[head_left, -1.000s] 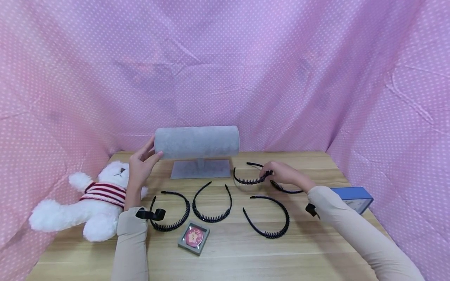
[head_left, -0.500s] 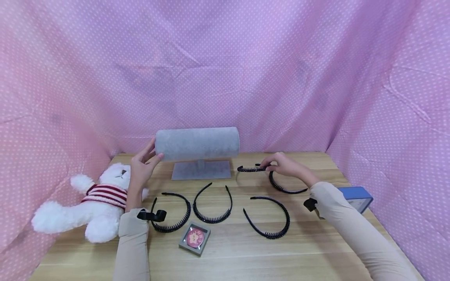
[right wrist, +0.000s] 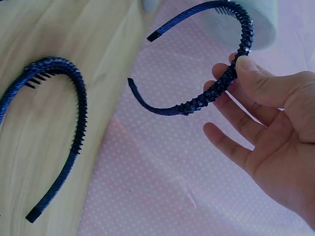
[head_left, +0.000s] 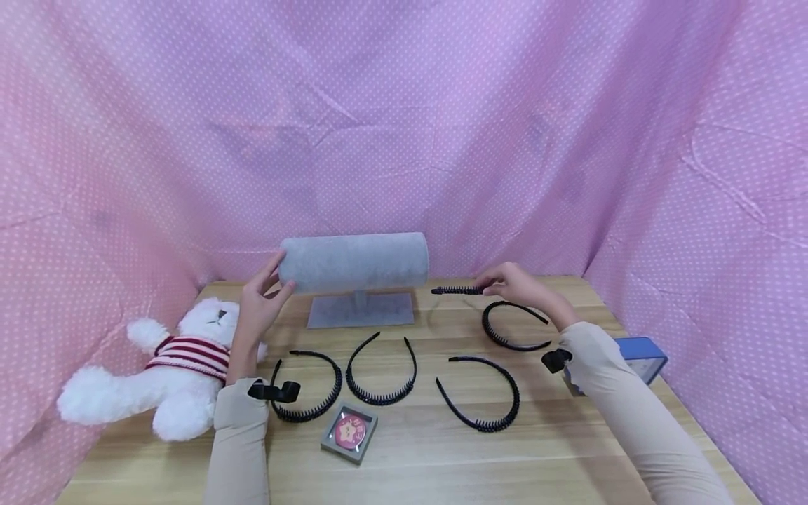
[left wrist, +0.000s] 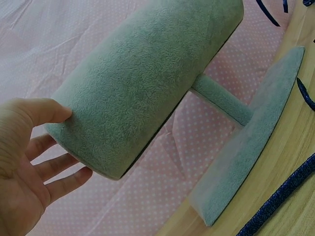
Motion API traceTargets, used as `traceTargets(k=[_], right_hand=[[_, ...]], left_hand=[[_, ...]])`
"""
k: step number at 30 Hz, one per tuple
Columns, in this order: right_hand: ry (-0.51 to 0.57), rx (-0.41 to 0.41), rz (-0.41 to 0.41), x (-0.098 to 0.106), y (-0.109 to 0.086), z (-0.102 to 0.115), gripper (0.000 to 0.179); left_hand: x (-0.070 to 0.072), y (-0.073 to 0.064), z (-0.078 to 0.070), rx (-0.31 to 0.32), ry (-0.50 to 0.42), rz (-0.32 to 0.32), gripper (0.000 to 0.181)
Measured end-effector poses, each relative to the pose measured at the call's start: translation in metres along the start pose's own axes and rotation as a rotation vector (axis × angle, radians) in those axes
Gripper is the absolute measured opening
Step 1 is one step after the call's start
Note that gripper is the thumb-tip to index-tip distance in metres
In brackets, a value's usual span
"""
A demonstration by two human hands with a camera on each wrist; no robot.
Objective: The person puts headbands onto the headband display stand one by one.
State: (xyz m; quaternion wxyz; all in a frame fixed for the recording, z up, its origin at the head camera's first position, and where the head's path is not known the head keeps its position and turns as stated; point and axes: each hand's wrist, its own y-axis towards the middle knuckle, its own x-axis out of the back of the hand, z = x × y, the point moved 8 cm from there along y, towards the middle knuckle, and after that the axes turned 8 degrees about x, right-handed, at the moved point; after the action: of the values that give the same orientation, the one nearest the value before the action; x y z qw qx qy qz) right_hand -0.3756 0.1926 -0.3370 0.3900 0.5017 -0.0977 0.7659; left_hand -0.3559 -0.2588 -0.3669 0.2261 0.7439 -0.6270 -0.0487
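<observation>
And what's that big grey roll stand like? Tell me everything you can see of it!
The grey stand has a thick roll set level across a short post, above a flat rectangular base. Its covering looks soft and fuzzy, like velvet. It stands upright near the back of the table, with nothing hung on it. The left hand holds the roll's left end, its thumb pressed against the covering.

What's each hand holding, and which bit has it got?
The right hand pinches a dark headband by its beaded part, near the middle. The left hand grips the grey roll by its left end.
</observation>
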Motion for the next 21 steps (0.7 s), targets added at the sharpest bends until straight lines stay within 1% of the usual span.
traceTargets(k=[4, 11, 13, 18, 21], right_hand=[[0.047, -0.045, -0.04, 0.009, -0.001, -0.007, 0.02], [0.066, -0.099, -0.105, 0.027, -0.002, -0.018, 0.021], [0.088, -0.131, -0.122, 0.032, -0.004, -0.021, 0.021], [0.185, -0.194, -0.168, 0.04, -0.008, -0.027, 0.025], [0.224, -0.221, -0.192, 0.045, -0.01, -0.028, 0.028]], left_hand=[[-0.001, -0.001, 0.0, 0.014, 0.012, 0.004, 0.061], [0.002, 0.003, 0.002, 0.016, -0.001, -0.018, 0.062], [0.002, 0.004, 0.003, 0.007, 0.01, -0.019, 0.062], [0.001, 0.004, 0.006, 0.008, 0.006, -0.004, 0.062], [0.0, 0.003, 0.007, 0.014, 0.0, 0.003, 0.061]])
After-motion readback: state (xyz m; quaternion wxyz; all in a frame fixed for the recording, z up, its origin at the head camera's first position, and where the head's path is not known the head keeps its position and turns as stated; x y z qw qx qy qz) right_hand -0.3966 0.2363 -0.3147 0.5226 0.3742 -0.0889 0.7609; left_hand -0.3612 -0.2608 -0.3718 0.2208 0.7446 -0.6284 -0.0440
